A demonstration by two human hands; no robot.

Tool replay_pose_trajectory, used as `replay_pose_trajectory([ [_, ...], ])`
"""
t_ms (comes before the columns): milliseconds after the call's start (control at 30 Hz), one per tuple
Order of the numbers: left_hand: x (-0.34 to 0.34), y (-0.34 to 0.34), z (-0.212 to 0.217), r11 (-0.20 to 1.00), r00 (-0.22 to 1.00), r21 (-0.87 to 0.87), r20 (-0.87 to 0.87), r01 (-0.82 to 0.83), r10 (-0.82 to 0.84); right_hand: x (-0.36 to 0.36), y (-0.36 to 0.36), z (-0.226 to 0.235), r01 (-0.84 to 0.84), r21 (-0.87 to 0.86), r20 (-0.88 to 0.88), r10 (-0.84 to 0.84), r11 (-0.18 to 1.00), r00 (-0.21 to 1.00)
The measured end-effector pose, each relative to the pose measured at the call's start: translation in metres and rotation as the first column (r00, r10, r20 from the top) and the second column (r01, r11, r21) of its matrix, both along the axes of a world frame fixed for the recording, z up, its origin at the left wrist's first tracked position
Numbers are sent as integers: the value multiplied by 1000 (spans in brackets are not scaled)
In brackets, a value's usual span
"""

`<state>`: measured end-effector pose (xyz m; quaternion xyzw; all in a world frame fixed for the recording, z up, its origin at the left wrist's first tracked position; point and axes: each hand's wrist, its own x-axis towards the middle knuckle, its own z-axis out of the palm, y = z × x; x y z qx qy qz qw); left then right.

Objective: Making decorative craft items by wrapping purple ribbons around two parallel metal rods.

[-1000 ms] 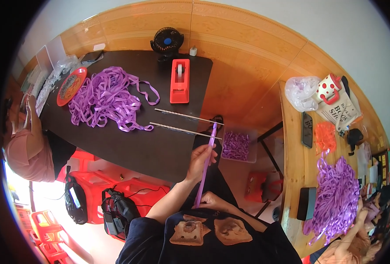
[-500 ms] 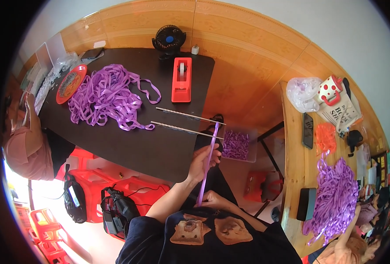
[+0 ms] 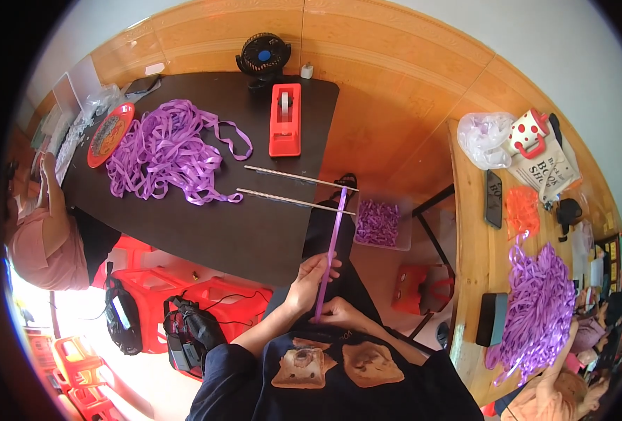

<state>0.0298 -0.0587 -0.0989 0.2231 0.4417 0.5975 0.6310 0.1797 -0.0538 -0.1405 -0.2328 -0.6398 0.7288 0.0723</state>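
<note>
Right hand: the right hand [image 3: 342, 311] sits low, close to the person's chest, forearm coming in from the lower edge; its fingers are clenched around the bottom end of the purple strip [image 3: 330, 252].
Left hand: the left hand [image 3: 309, 278] is raised just above and left of the right one, wrist bent, palm turned toward the strip; its fingers [image 3: 323, 263] pinch the strip a little above its lower end.
Purple strip: held taut and nearly upright between both hands, it runs up and away from the body, its far end reaching the near right corner of the dark surface [image 3: 220, 231].
Rods: two thin pale rods [image 3: 293, 201] lie side by side across that corner, jutting past the edge; the strip's top end meets the nearer one.
Clear box: a box of purple pieces [image 3: 377, 223] stands on the floor just right of the strip.
Ribbon heap: a loose pile of purple ribbon [image 3: 164, 151] lies farther off on the left part of the surface.
Tape dispenser: a red tape dispenser [image 3: 285, 119] stands beyond the rods.
Fan: a small black fan [image 3: 262, 55] stands at the far edge.
Other person: a person in pink [image 3: 41, 238] sits at the left end.
</note>
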Motion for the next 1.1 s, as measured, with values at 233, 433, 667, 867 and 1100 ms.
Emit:
replay_pose_trajectory([
  [233,5,-14,1,994,993,-35,-70,-100,98,6,5,-3,-69,-9,159,70,998,985],
  [433,0,-12,-1,998,995,-5,-70,-70,70,3,-2,-3,-2,69,83,-4,998,997],
  [667,-3,-15,4,998,992,-6,-107,-63,62,8,16,13,-46,165,84,32,985,996],
  [867,-6,-19,9,997,999,71,-23,-35,36,4,67,51,562,818,-393,-599,118,697],
  [1100,-7,-19,19,996,1000,84,8,-4,3,-27,114,92,362,851,-443,-151,-380,884],
])
